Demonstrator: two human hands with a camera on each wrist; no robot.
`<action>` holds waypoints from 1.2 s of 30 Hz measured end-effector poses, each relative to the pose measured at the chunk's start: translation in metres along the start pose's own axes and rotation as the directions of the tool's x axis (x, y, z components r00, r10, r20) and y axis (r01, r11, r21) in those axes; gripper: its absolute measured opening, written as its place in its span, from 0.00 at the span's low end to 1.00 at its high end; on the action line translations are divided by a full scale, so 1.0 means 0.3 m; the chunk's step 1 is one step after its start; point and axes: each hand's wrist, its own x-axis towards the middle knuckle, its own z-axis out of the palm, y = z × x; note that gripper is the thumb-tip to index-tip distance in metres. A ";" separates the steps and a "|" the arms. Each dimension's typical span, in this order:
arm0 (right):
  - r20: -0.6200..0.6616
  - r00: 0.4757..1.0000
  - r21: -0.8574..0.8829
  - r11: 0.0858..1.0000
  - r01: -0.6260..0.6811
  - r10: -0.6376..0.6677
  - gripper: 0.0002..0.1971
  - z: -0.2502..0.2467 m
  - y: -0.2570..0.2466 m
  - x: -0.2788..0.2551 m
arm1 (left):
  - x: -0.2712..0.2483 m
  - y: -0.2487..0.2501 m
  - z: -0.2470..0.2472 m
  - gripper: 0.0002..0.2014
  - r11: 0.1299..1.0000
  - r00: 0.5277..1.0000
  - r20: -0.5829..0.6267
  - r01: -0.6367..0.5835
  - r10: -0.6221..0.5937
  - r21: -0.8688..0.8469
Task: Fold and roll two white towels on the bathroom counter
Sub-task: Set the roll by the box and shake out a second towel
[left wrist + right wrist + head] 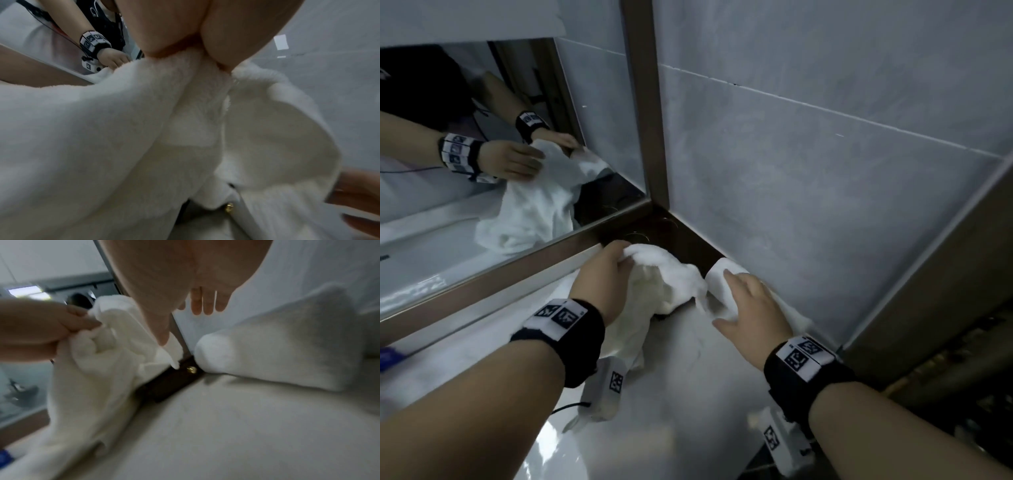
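Note:
My left hand (616,265) grips a bunched fold of a loose white towel (671,284) and holds it up above the counter; the cloth hangs down crumpled below the wrist. In the left wrist view that loose towel (123,129) fills the frame, pinched at the top by my fingers (174,35). A second white towel, rolled (719,272), lies against the grey wall. My right hand (743,298) hovers over it with fingers straight and spread. The right wrist view shows the rolled towel (277,350) at right, the loose towel (98,366) at left, and my left hand (41,331) gripping it.
A mirror (482,120) with a brown frame (643,102) stands to the left, and a grey tiled wall (825,154) ahead. A dark brown box with a gold knob (192,369) sits in the corner. The white counter (688,394) spreads below. A blue object (390,356) lies at far left.

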 end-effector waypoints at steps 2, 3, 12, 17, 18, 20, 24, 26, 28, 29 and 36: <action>0.014 0.999 0.219 0.975 0.026 -0.030 0.45 -0.017 -0.055 -0.008 | -0.041 0.015 -0.012 0.07 1.000 1.000 -0.001 -0.001 0.001 -0.012; 0.026 0.999 0.311 0.950 0.020 -0.030 0.46 -0.028 -0.080 -0.014 | -0.062 0.026 -0.022 0.05 0.999 1.000 -0.001 -0.010 0.010 -0.042; -0.011 0.997 0.835 0.549 -0.030 0.072 0.16 -0.190 -0.222 -0.132 | -0.236 0.208 -0.137 0.22 0.914 0.997 0.071 0.031 -0.002 -0.405; -0.157 0.966 0.854 0.520 0.027 0.207 0.07 -0.317 -0.243 -0.194 | -0.306 0.263 -0.139 0.29 0.855 0.986 0.162 0.126 -0.050 -0.503; -0.161 0.961 0.845 0.535 0.016 0.225 0.05 -0.343 -0.246 -0.208 | -0.317 0.273 -0.130 0.30 0.864 0.983 0.178 0.118 -0.034 -0.489; -0.161 0.952 0.812 0.584 -0.022 0.260 0.02 -0.390 -0.247 -0.237 | -0.337 0.299 -0.112 0.29 0.906 0.982 0.185 0.059 0.022 -0.420; -0.156 0.950 0.666 0.739 -0.100 0.270 0.04 -0.437 -0.225 -0.285 | -0.376 0.390 -0.069 0.20 0.919 0.964 0.202 -0.083 0.172 -0.384; -0.138 0.954 0.610 0.781 -0.129 0.266 0.04 -0.438 -0.218 -0.316 | -0.404 0.441 -0.050 0.26 0.882 0.952 0.142 -0.188 0.272 -0.433; -0.122 0.955 0.570 0.807 -0.155 0.269 0.05 -0.442 -0.216 -0.346 | -0.435 0.489 -0.044 0.28 0.837 0.909 0.064 -0.349 0.411 -0.422; -0.120 0.953 0.541 0.824 -0.172 0.278 0.08 -0.447 -0.211 -0.360 | -0.451 0.511 -0.046 0.25 0.814 0.881 0.036 -0.420 0.472 -0.401; -0.224 0.933 0.615 0.784 -0.088 0.281 0.21 -0.535 -0.186 -0.473 | -0.508 0.607 -0.055 0.10 0.794 0.816 -0.009 -0.564 0.577 -0.227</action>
